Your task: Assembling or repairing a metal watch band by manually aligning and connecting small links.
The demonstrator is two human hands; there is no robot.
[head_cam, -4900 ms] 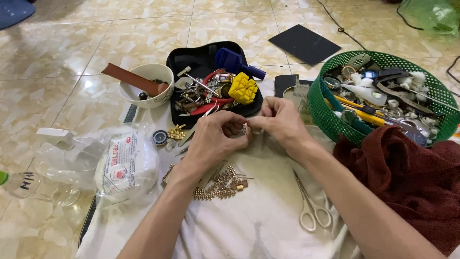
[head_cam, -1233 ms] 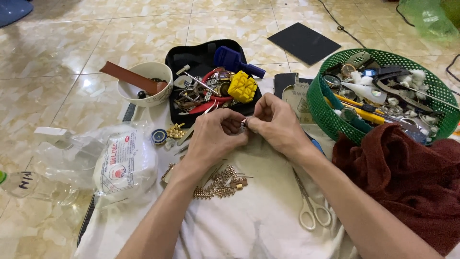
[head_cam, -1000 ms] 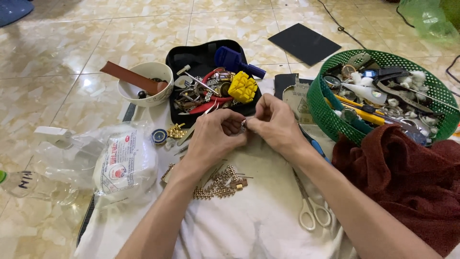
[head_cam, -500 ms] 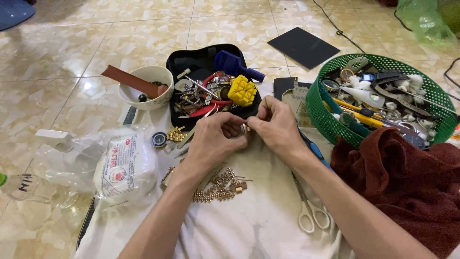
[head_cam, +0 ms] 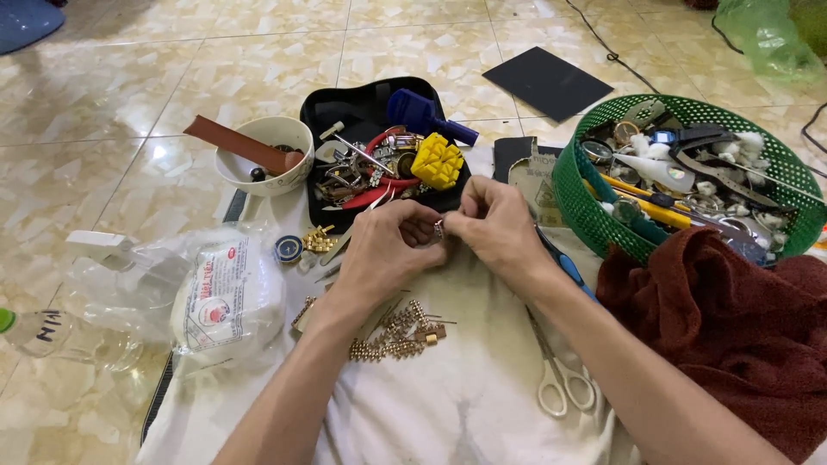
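— Head view: what is held by the two hands?

— A tiny shiny metal piece (head_cam: 438,229) is pinched between the left hand (head_cam: 392,250) and the right hand (head_cam: 495,231), both closed on it at the fingertips. It can be judged light, hard and slippery, so it is best gripped by its edges with the fingertips.

— What is seen just below the hands?

— Gold metal links (head_cam: 392,331) are laid on a white cloth (head_cam: 448,405). White scissors (head_cam: 560,379) are found below the right hand.

— And farther out?

— A black case (head_cam: 345,108) of small tools is placed just above the hands. Left of the left hand, a clear bag holds a white packet with a red round label (head_cam: 226,297). A green basket (head_cam: 577,185) is set to the right.
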